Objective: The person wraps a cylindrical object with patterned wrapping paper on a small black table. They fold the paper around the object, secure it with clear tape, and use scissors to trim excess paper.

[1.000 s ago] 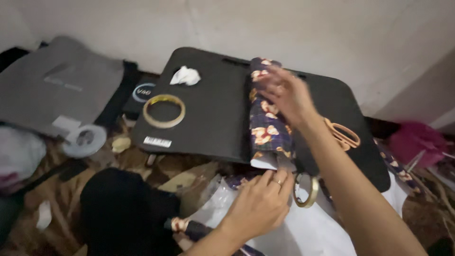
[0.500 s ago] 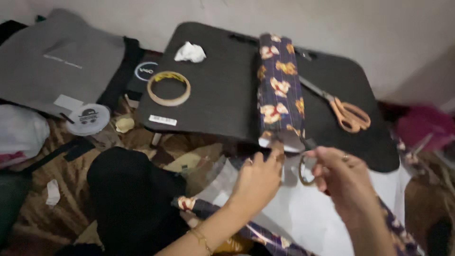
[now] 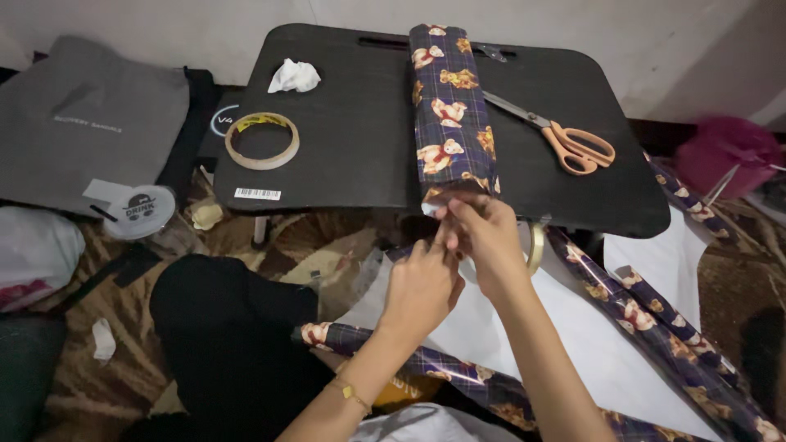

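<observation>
A long package (image 3: 448, 115) wrapped in navy paper with teddy bears lies lengthwise on a black lap table (image 3: 360, 172), its near end at the table's front edge. My right hand (image 3: 485, 237) presses and pinches the paper fold at that near end. My left hand (image 3: 422, 282) is just below and left of it, fingertips pinched together against the same fold. A tape roll (image 3: 535, 245) hangs by the table edge behind my right hand, partly hidden.
Orange-handled scissors (image 3: 565, 141) lie right of the package; a second tape roll (image 3: 262, 140) and crumpled white paper (image 3: 295, 76) lie to its left. A loose wrapping-paper sheet (image 3: 622, 344) spreads over my lap. A grey bag (image 3: 90, 123) and a round lid (image 3: 139, 210) are at the left.
My right hand left the package's far end, passed the hanging tape roll, and now meets my left hand at the near fold. The view has tilted down.
</observation>
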